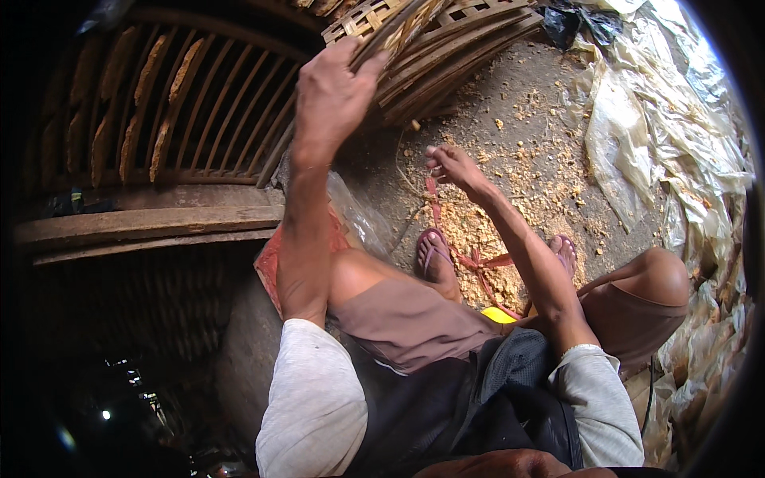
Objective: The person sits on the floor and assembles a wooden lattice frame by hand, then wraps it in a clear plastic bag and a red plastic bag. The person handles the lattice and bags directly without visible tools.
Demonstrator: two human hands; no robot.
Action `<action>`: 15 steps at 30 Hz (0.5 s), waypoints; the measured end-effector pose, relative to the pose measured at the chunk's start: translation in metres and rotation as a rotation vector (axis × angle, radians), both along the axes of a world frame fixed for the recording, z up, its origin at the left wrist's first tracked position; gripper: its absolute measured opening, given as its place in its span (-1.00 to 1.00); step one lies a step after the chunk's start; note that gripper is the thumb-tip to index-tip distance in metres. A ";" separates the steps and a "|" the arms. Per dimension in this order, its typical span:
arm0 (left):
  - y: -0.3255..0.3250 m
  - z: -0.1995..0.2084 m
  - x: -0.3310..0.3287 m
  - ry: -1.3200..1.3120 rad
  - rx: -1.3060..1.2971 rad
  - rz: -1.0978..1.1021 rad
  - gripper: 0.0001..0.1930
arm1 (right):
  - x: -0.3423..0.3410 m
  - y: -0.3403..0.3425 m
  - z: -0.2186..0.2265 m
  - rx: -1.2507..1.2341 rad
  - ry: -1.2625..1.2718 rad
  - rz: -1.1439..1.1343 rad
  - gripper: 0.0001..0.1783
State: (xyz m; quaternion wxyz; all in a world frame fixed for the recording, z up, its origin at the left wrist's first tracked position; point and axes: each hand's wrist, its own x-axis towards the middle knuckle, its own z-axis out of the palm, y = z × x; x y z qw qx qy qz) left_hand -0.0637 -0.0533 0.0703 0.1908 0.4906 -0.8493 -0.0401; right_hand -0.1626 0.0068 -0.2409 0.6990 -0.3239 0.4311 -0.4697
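My left hand (339, 92) is raised at the upper middle, its fingers closed on the edge of a woven bamboo tray (406, 28). Below and to the right of it, my right hand (456, 169) has its fingers curled together over the floor. Just under those fingertips runs a red strip (435, 209), but whether they grip it I cannot make out. More of the red strip lies in a knot (476, 260) between my sandalled feet.
Wooden-framed trays (454, 60) lean in a stack beyond my left hand. A slatted wooden rack (191, 103) and a thick beam (151, 227) stand at left. Yellowish crumbs (510, 199) cover the floor. Crumpled plastic sheeting (661, 119) lies along the right.
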 end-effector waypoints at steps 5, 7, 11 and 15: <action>0.022 0.002 0.039 0.065 -0.111 0.034 -0.63 | -0.012 -0.001 0.016 0.167 -0.117 -0.270 -0.11; 0.052 0.017 0.045 0.217 0.091 0.092 -0.66 | -0.020 0.000 0.017 0.157 -0.205 -0.267 0.06; 0.062 0.012 0.081 0.588 0.403 0.175 -0.73 | -0.035 0.000 0.018 0.155 -0.406 -0.383 0.22; 0.043 -0.027 0.115 0.732 0.513 0.080 -0.73 | -0.056 0.000 0.009 0.084 -0.416 -0.671 -0.17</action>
